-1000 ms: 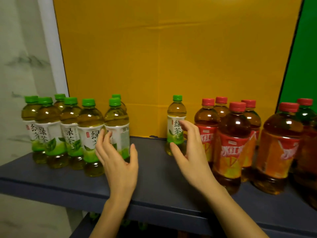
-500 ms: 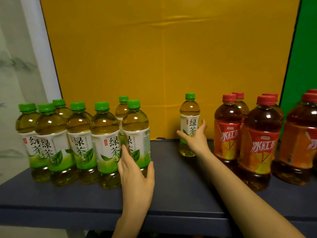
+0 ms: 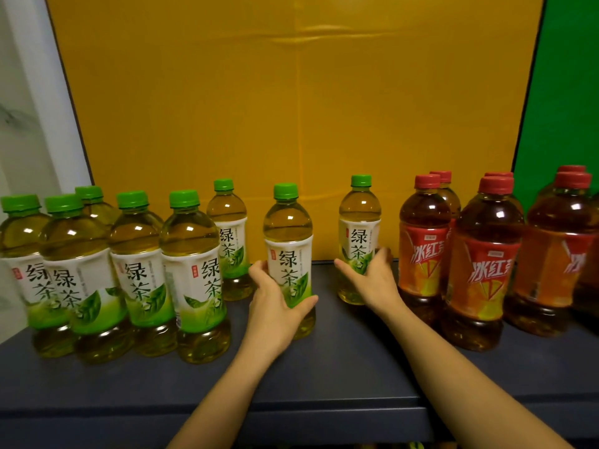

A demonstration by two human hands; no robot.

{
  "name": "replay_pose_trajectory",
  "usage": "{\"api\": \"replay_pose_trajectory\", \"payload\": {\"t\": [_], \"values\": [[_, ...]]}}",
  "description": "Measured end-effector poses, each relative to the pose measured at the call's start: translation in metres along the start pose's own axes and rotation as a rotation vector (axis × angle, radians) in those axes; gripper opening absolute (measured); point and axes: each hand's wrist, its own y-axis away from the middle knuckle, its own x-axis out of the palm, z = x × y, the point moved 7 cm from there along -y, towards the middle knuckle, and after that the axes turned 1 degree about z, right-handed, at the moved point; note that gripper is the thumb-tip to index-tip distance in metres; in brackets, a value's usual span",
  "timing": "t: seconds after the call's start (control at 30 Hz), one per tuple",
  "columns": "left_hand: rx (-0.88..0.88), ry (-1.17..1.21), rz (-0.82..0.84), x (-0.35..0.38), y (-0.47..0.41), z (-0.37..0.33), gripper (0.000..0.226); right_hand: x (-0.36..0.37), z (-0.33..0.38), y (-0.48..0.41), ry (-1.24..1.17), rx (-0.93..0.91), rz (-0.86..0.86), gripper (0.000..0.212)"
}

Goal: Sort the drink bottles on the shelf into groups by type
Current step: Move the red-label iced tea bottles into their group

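Gripping a green-capped tea bottle [image 3: 287,228] round its lower label, the left hand [image 3: 274,303] has its thumb on the three o'clock side and its fingers curled round toward nine o'clock. The bottle stands upright near the middle of the dark shelf [image 3: 324,377], apart from its neighbours on both sides.

At three o'clock from it stands a second green tea bottle [image 3: 359,218], also upright and set farther back, close to the yellow panel [image 3: 291,108]. The right hand [image 3: 372,281] wraps round its lower half, with the thumb reaching toward nine o'clock across the front and the fingers curling behind on the three o'clock side. Both held bottles seem to rest on the shelf, though the hands cover part of each base, so a slight lift cannot be ruled out.

At nine o'clock from the left hand, the cluster of green tea bottles [image 3: 136,254] stands packed together with labels facing forward. Its rearmost bottle [image 3: 227,228] is the one nearest the left hand's fingers.

At three o'clock from the right hand, the red-capped tea bottles [image 3: 483,254] crowd the shelf end, the nearest just beside that hand's fingers. A green panel [image 3: 567,92] fills the view at two o'clock.
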Motion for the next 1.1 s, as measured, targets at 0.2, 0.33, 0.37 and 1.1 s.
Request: {"api": "replay_pose_trajectory", "payload": {"t": [0.2,0.33,0.37,1.1], "values": [[-0.077,0.046,0.088,0.023,-0.037,0.010,0.074,0.000,0.006,0.005,-0.052,-0.049,-0.001,0.072],[-0.097,0.164,0.086,0.041,-0.056,0.019,0.071,0.000,0.007,0.006,-0.107,-0.065,0.002,0.068],[-0.090,0.179,0.080,0.044,-0.058,0.021,0.070,0.001,0.007,0.007,-0.121,-0.068,0.007,0.068],[0.104,-0.021,0.022,0.049,-0.060,0.021,0.066,0.009,0.012,-0.002,-0.104,-0.024,-0.049,0.078]]}}
